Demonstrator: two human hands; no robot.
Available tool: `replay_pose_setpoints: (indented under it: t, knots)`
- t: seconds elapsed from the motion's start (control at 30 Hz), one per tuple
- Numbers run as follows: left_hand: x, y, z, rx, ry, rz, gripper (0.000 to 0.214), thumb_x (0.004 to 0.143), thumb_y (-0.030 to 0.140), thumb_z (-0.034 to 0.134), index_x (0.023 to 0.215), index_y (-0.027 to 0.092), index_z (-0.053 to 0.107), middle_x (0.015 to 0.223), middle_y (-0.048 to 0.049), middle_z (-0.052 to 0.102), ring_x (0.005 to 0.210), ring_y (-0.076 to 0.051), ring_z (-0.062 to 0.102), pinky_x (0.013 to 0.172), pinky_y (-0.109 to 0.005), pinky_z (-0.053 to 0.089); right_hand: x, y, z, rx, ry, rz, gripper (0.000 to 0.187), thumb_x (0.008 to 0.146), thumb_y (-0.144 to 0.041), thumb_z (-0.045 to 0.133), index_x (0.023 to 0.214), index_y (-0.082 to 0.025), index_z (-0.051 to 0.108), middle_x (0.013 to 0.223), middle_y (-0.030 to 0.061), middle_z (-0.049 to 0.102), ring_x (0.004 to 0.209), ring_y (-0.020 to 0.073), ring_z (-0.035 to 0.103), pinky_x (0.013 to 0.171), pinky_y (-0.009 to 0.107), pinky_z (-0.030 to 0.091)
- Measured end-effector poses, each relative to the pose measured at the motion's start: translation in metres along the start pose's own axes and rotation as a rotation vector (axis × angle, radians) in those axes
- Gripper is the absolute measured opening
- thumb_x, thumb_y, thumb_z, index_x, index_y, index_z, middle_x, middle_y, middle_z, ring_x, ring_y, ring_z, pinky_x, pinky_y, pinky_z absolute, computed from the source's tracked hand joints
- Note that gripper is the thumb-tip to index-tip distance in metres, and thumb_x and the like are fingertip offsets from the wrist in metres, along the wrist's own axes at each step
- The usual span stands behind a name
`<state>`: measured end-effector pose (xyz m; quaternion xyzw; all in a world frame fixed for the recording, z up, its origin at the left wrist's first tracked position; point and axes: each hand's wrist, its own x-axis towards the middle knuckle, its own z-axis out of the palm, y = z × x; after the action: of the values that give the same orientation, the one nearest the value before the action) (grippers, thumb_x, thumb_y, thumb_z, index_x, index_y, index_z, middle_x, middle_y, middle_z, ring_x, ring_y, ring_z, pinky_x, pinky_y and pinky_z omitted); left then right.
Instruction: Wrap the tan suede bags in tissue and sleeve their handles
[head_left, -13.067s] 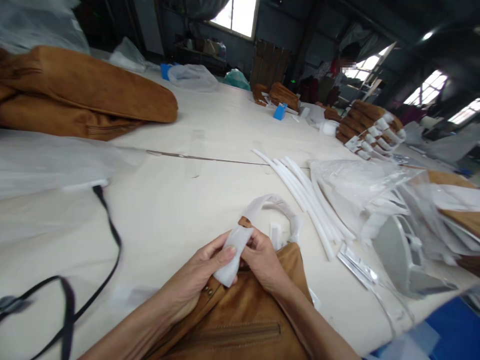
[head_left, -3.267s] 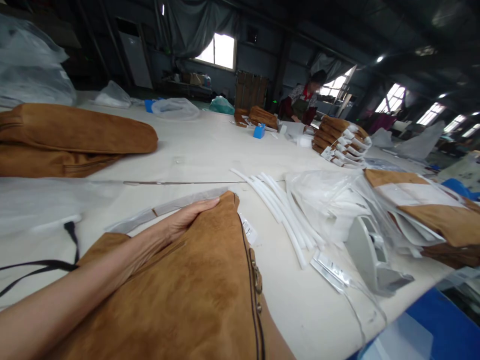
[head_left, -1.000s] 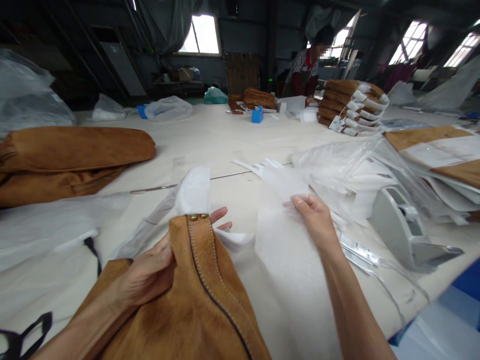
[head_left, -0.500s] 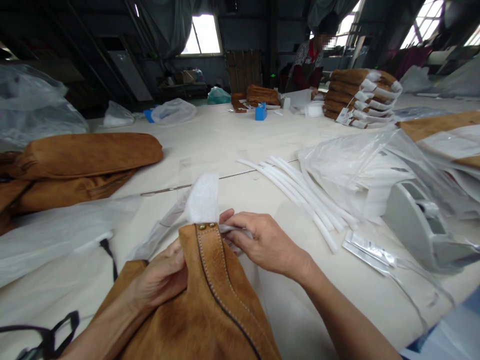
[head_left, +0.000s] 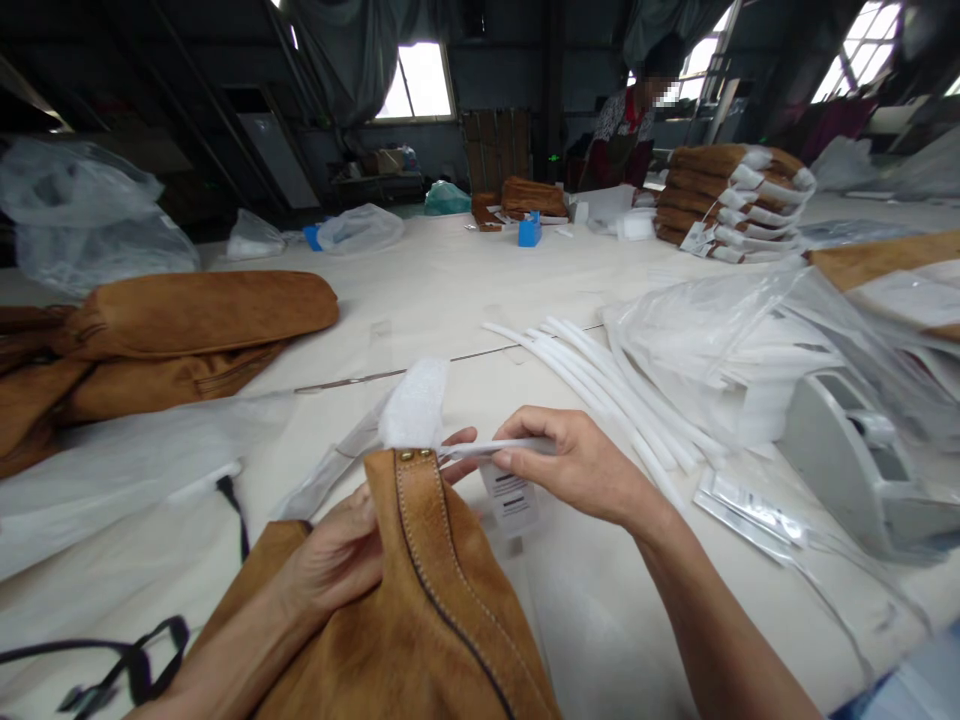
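In front of me is a tan leather bag (head_left: pixel 442 600) with a stitched strap and two brass rivets at its top. White foam wrap (head_left: pixel 416 405) sticks up behind the riveted end. My left hand (head_left: pixel 345 555) is closed around the bag's top from the left, and its fingertips show on the far side, right of the rivets. Right of the strap, my right hand (head_left: pixel 574 460) pinches a gathered strip of thin clear plastic (head_left: pixel 517 446) between thumb and fingers, stretched sideways from the strap. A printed white label (head_left: pixel 512 498) hangs below that strip.
White foam tubes (head_left: pixel 600 390) and a clear plastic bag (head_left: pixel 697 330) lie to the right, by a grey tape dispenser (head_left: pixel 847 460) and silver packets (head_left: pixel 750 510). Brown bags (head_left: pixel 202 315) lie left. A person (head_left: pixel 630 130) stands behind stacked bags (head_left: pixel 727 205).
My right hand has moved right, away from the rivets, drawing the plastic strip out straight. The printed label has come into sight. My left hand keeps its hold on the bag.
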<state>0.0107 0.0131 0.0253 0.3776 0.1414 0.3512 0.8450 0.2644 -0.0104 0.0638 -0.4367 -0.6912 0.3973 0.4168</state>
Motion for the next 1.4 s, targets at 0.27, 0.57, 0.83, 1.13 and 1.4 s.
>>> replay_pose_setpoints:
  t: [0.27,0.57,0.83,1.13,1.4]
  knots:
    - [0.0,-0.001,-0.007,0.052,0.009,0.01,0.033,0.093,0.028,0.061,0.124,0.019,0.066,0.162,-0.0075,0.027,0.14,-0.034,0.041,0.114,-0.053,0.04,-0.025,-0.026,0.009,-0.608,0.173,-0.16,0.007,0.09,-0.015,0.06,0.086,-0.019,0.057,0.088,0.0024,0.056,0.085,0.0187,0.05,0.075,0.032,0.036]
    - [0.002,0.002,-0.001,0.032,-0.002,-0.06,0.048,0.09,0.026,0.062,0.137,0.016,0.057,0.161,-0.0096,0.026,0.143,-0.036,0.034,0.112,-0.049,0.043,-0.031,-0.005,0.042,0.059,-0.009,-0.034,0.028,0.093,-0.011,0.051,0.114,-0.025,0.061,0.077,-0.0053,0.063,0.071,0.0104,0.058,0.07,0.022,0.043]
    - [0.005,0.001,0.007,-0.009,-0.046,-0.119,0.059,0.082,0.031,0.077,0.136,0.022,0.057,0.146,-0.0114,0.052,0.133,-0.032,0.05,0.105,-0.039,0.049,0.009,0.023,0.045,0.375,-0.36,0.023,0.025,0.083,-0.018,0.063,0.108,-0.02,0.068,0.069,-0.0049,0.056,0.064,0.0114,0.052,0.062,0.023,0.042]
    - [0.005,-0.001,0.0,0.038,0.003,-0.076,0.051,0.084,0.033,0.074,0.132,0.024,0.061,0.151,-0.009,0.046,0.131,-0.029,0.053,0.101,-0.034,0.053,0.004,-0.001,0.017,-0.448,0.055,-0.16,0.021,0.093,-0.019,0.059,0.1,-0.03,0.075,0.098,0.0027,0.06,0.093,0.0178,0.057,0.084,0.032,0.045]
    - [0.005,-0.002,0.002,0.069,-0.036,-0.066,0.05,0.088,0.037,0.069,0.132,0.017,0.061,0.147,-0.0135,0.05,0.137,-0.03,0.046,0.107,-0.038,0.047,-0.005,-0.018,-0.003,-0.073,0.169,-0.158,0.021,0.085,-0.013,0.057,0.065,-0.019,0.058,0.108,0.0055,0.067,0.102,0.0188,0.06,0.085,0.032,0.046]
